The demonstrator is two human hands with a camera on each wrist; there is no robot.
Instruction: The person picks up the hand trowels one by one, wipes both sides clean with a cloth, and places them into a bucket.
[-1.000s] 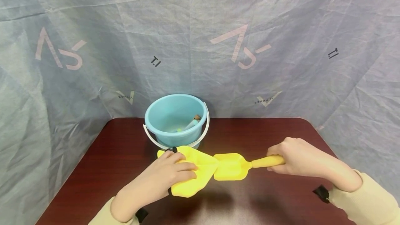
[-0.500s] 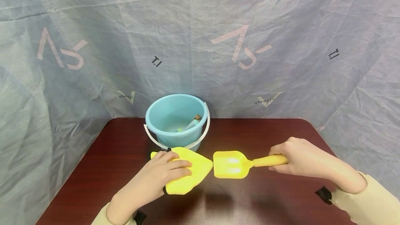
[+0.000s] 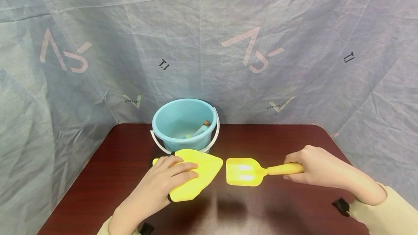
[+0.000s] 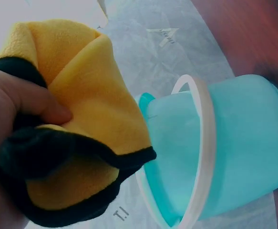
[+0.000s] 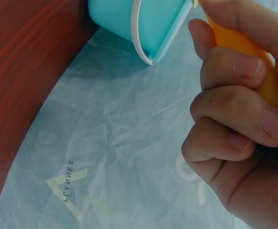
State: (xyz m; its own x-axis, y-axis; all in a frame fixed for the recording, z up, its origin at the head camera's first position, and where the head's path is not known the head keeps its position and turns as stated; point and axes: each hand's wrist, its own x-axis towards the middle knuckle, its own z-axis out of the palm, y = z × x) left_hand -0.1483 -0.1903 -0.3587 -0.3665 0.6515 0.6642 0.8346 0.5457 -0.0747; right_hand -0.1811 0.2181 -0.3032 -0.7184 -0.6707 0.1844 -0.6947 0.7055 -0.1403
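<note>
My left hand (image 3: 171, 177) grips a folded yellow cloth (image 3: 207, 169) with black edging, held above the table in front of the bucket. In the left wrist view the cloth (image 4: 91, 90) is bunched between thumb and fingers. My right hand (image 3: 315, 164) holds a yellow toy shovel (image 3: 246, 171) by its handle, the blade pointing left toward the cloth. A small gap separates blade and cloth in the head view. The right wrist view shows fingers (image 5: 229, 100) curled round the handle (image 5: 243, 47); the blade is mostly out of that view.
A light blue bucket (image 3: 160, 119) with a white handle (image 3: 215, 133) stands at the back of the dark red table (image 3: 261, 137), left of centre. Several small items (image 3: 200, 130) lie inside it. Grey printed cloth (image 3: 196, 46) hangs behind and at both sides.
The cloth and shovel blade overlapped a second ago and are now apart. My left hand has moved slightly left with the cloth, my right hand slightly right with the shovel.
</note>
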